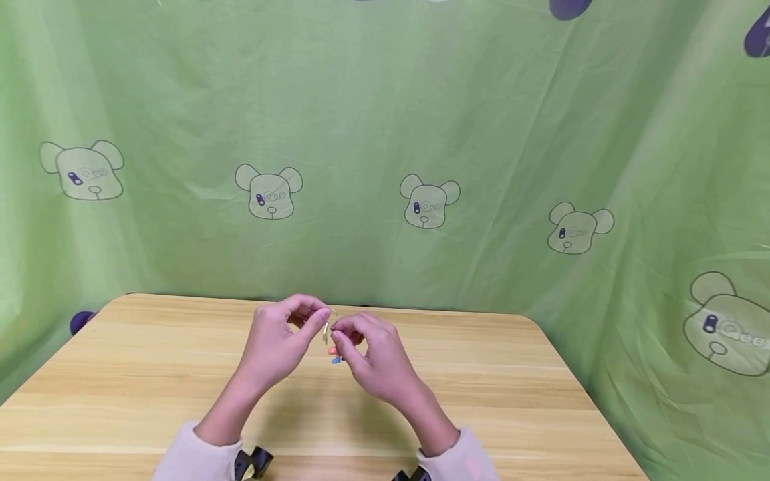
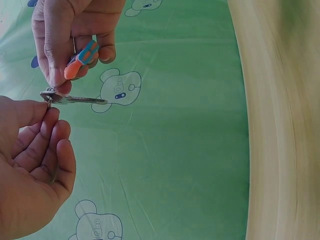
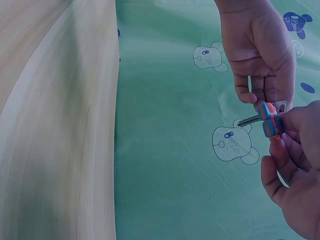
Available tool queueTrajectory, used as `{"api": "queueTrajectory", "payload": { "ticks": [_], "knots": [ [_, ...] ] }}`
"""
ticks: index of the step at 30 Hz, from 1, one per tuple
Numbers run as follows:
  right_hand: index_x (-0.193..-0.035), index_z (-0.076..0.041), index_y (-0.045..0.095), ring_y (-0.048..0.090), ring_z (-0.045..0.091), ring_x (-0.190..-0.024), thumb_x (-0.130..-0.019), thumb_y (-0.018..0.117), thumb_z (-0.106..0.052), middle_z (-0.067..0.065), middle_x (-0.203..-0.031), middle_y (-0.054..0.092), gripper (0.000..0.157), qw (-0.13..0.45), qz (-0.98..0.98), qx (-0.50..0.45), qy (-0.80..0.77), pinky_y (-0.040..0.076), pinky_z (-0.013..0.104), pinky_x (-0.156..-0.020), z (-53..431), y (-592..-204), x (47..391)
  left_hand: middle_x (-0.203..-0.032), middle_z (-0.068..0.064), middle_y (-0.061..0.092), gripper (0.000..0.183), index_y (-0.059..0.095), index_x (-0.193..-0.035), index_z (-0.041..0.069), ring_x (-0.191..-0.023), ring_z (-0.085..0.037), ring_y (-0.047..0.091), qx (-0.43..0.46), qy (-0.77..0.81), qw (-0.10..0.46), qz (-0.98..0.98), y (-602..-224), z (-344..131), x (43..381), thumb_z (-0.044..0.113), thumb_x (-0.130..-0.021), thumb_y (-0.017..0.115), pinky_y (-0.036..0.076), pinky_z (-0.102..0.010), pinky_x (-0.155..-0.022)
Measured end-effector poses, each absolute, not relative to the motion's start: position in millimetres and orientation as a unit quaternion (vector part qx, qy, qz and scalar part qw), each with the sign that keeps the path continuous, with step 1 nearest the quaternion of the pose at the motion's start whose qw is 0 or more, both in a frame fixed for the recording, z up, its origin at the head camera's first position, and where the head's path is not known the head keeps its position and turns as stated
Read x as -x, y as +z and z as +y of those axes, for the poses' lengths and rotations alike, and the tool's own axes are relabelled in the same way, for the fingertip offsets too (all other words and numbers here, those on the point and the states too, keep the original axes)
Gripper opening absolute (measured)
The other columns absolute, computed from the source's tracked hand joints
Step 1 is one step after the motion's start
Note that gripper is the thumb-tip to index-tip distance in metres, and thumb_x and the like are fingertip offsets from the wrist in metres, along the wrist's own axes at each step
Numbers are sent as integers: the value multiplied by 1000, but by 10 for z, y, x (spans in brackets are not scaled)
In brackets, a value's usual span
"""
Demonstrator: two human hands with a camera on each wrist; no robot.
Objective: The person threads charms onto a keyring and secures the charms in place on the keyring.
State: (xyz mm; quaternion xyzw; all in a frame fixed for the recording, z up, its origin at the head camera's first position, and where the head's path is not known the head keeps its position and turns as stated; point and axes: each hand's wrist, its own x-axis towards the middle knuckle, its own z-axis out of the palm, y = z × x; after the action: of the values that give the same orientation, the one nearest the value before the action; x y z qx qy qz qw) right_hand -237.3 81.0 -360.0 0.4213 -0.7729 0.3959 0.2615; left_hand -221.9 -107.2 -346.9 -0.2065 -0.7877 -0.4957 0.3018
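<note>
Both hands meet above the far part of the table. My left hand [image 1: 279, 341] pinches a thin metal key ring [image 1: 333, 311] between thumb and index finger; its other fingers are loosely curled. A silver-looking key [image 2: 82, 100] sticks out sideways at the ring, its blade free. My right hand [image 1: 375, 354] pinches at the key's head, fingertips close to the left ones. An orange and blue charm [image 3: 270, 120] hangs beside the right fingers, near the key. How charm, key and ring join is hidden by the fingertips.
A wood-grain table [image 1: 511, 401] with rounded far corners lies below the hands. Behind and beside it hangs a green curtain [image 1: 361, 100] printed with bear heads. Black wrist devices [image 1: 252, 462] sit at the sleeve cuffs.
</note>
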Motion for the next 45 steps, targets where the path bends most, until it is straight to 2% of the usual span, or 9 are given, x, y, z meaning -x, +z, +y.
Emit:
{"api": "queueTrajectory", "payload": {
  "ticks": [6, 13, 22, 29, 34, 38, 45],
  "knots": [
    [-102, -2, 69, 63, 9, -78, -97, 68, -2, 0, -87, 69, 5, 230, -785, -424, 389, 57, 24, -69, 840, -3596, 2382, -79, 7, 72, 7, 75, -93, 8, -71, -9, 65, 205, -493, 293, -793, -3484, -1073, 2230, 14, -96, 74, 57, -27, -67],
    [-98, -5, 68, 62, 6, -76, -97, 66, -2, -3, -85, 68, 4, 152, -815, -415, 376, 56, 21, -70, 866, -3602, 2426, -78, 3, 71, 5, 75, -93, 7, -70, -11, 63, 194, -487, 259, -811, -3585, -1105, 2310, 11, -96, 74, 55, -27, -66],
    [-99, -5, 69, 59, 3, -71, -97, 65, -1, -5, -82, 65, 6, 10, -863, -379, 334, 55, 23, -66, 897, -3718, 2525, -75, 5, 66, 5, 73, -90, 8, -67, -11, 59, 193, -456, 143, -857, -3829, -1173, 2480, 8, -95, 72, 51, -25, -60],
    [-99, -2, 68, 57, 2, -70, -95, 64, 3, -8, -79, 64, 7, -93, -872, -367, 312, 53, 19, -68, 910, -3916, 2623, -76, -1, 67, 8, 70, -88, 8, -66, -10, 59, 247, -393, 64, -883, -4020, -1234, 2577, 3, -94, 71, 54, -25, -61],
    [-94, -4, 68, 58, 2, -66, -92, 65, 5, -9, -76, 64, 10, -160, -868, -368, 293, 52, 18, -64, 925, -4045, 2645, -77, 3, 67, 8, 70, -87, 9, -69, -8, 60, 288, -359, 11, -888, -4133, -1252, 2601, 3, -93, 72, 54, -24, -66],
    [-91, -7, 68, 57, 1, -65, -92, 68, 3, -10, -74, 64, 10, -184, -867, -372, 276, 51, 18, -64, 941, -4087, 2652, -78, 5, 67, 9, 70, -86, 9, -71, -7, 61, 308, -352, -16, -884, -4187, -1254, 2602, 2, -92, 73, 54, -25, -67],
    [-92, -5, 68, 65, 7, -67, -92, 68, 5, -7, -74, 69, 11, -214, -862, -363, 281, 52, 18, -65, 959, -4141, 2682, -77, 5, 65, 12, 70, -84, 8, -70, -8, 60, 309, -345, -43, -885, -4241, -1232, 2588, -2, -90, 72, 54, -24, -68]
  ]
}}
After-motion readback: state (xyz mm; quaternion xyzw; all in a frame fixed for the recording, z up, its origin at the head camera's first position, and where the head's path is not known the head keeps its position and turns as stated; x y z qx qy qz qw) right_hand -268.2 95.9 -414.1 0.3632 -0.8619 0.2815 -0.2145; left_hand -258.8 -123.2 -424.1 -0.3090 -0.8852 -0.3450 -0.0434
